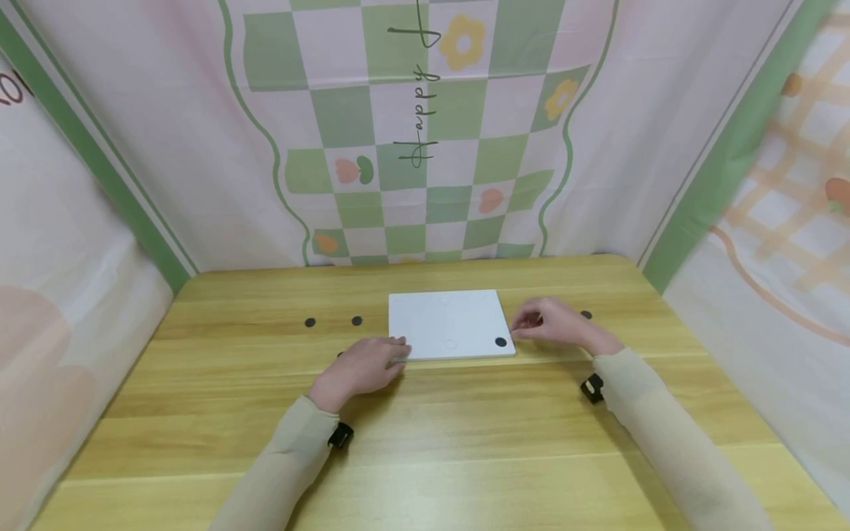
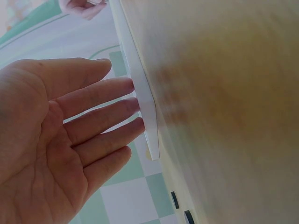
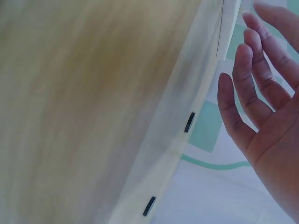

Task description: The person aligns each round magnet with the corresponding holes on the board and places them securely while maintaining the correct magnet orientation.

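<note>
A thin white rectangular board [image 1: 438,321] lies flat on the wooden table, with faint round outlines on its face. One small black disc [image 1: 501,342] sits at its near right corner. My left hand [image 1: 361,366] rests at the near left corner; in the left wrist view its straight fingers [image 2: 105,95] touch the board's edge [image 2: 144,102]. By the right edge is my right hand [image 1: 554,322], fingertips right at the board beside the disc. The right wrist view shows its fingers [image 3: 243,70] loosely bent, with nothing visible between them.
Two black discs, one farther left [image 1: 310,322] and one nearer the board [image 1: 357,321], lie on the left of the table. Another disc [image 1: 341,355] is partly hidden by my left hand. Behind my right wrist lies a further disc [image 1: 586,315]. Patterned curtains [image 1: 425,133] enclose the table.
</note>
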Demonstrator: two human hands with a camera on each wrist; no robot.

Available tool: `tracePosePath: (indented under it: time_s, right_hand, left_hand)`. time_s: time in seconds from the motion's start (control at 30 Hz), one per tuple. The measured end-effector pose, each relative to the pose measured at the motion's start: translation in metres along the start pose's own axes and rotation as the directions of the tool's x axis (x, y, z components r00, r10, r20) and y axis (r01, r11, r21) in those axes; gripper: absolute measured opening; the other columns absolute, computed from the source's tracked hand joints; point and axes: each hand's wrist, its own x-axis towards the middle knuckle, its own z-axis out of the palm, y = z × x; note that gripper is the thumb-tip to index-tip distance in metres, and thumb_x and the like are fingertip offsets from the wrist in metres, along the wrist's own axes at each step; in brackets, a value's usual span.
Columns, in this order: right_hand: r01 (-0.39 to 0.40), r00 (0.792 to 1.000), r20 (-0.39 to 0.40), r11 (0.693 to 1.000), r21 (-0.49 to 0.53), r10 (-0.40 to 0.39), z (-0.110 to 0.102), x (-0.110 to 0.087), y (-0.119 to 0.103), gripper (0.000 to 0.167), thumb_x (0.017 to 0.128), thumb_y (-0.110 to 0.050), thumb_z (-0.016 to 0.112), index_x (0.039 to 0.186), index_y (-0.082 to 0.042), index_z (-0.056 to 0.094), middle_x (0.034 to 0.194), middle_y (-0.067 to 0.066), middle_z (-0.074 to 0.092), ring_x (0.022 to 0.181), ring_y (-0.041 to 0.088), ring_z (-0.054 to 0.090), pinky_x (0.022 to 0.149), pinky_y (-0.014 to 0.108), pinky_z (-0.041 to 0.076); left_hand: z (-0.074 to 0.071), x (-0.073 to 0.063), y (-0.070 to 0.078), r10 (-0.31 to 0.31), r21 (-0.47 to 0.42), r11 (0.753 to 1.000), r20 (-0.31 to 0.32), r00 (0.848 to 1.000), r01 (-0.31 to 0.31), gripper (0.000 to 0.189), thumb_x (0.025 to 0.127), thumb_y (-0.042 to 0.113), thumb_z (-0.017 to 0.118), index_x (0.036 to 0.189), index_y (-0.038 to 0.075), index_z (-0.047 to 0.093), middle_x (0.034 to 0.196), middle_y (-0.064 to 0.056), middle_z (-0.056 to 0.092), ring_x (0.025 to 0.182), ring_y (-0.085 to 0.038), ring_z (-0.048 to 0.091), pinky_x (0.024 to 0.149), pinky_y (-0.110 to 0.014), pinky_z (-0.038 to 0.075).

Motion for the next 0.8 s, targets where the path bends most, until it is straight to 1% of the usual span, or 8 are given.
tracePosePath:
  time_s: [0.17,0.27,0.47,0.57,0.67,0.8]
  right_hand:
    - [-0.034,0.999,-0.031,0.999,-0.026,0.033,-0.004,-0.005,0.006,0.011,0.083,-0.025,0.074,0.091,-0.018,0.073,0.088,-0.006,0.067,0.079,0.008,0.062,0.073,0.024,0.056]
    - [-0.036,0.998,-0.047,0.998,-0.041,0.034,-0.006,-0.008,0.009,0.009,0.083,-0.023,0.074,0.09,-0.017,0.073,0.088,-0.007,0.068,0.079,0.007,0.062,0.073,0.024,0.056]
    - [-0.038,0.998,-0.058,0.998,-0.04,0.035,-0.01,-0.014,0.014,0.008,0.083,-0.019,0.073,0.09,-0.015,0.073,0.087,-0.005,0.068,0.079,0.008,0.062,0.074,0.025,0.056]
    - [-0.041,0.996,-0.076,0.998,-0.043,0.038,-0.011,-0.017,0.017,0.008,0.084,-0.019,0.073,0.09,-0.015,0.073,0.086,-0.005,0.067,0.078,0.009,0.061,0.073,0.024,0.056]
    - [-0.046,0.994,-0.097,0.998,-0.053,0.041,-0.013,-0.02,0.021,0.01,0.084,-0.02,0.073,0.091,-0.014,0.074,0.087,-0.004,0.067,0.079,0.009,0.062,0.073,0.024,0.055]
    - [-0.079,0.992,-0.101,0.995,-0.064,0.072,-0.017,-0.025,0.027,0.011,0.084,-0.021,0.072,0.093,-0.015,0.074,0.091,-0.003,0.068,0.082,0.011,0.062,0.074,0.023,0.055]
  left_hand:
    - [-0.001,0.0,0.0,-0.002,0.005,1.0,0.001,1.0,0.002,0.036,0.099,0.022,0.049,0.132,0.01,0.056,0.142,-0.008,0.049,0.132,-0.023,0.046,0.11,-0.039,0.038]
    - [-0.001,0.0,0.0,0.005,0.009,1.0,-0.006,1.0,-0.005,0.036,0.099,0.022,0.049,0.132,0.009,0.057,0.141,-0.009,0.05,0.131,-0.024,0.047,0.11,-0.04,0.038]
    - [-0.001,0.0,0.001,0.0,0.003,1.0,-0.007,1.0,0.0,0.036,0.099,0.022,0.05,0.131,0.009,0.057,0.141,-0.008,0.05,0.131,-0.024,0.047,0.11,-0.04,0.039]
    - [-0.001,0.0,0.0,0.004,-0.001,1.0,-0.008,1.0,-0.004,0.036,0.099,0.022,0.05,0.131,0.009,0.057,0.141,-0.008,0.051,0.131,-0.024,0.048,0.109,-0.04,0.039]
    - [0.0,0.0,0.0,0.013,-0.003,1.0,-0.011,1.0,-0.013,0.035,0.099,0.021,0.05,0.131,0.008,0.058,0.141,-0.009,0.051,0.13,-0.024,0.048,0.109,-0.04,0.039]
    - [0.001,0.0,-0.001,0.023,-0.003,1.0,-0.015,1.0,-0.023,0.035,0.099,0.021,0.05,0.131,0.008,0.058,0.14,-0.01,0.051,0.13,-0.025,0.048,0.109,-0.041,0.04]
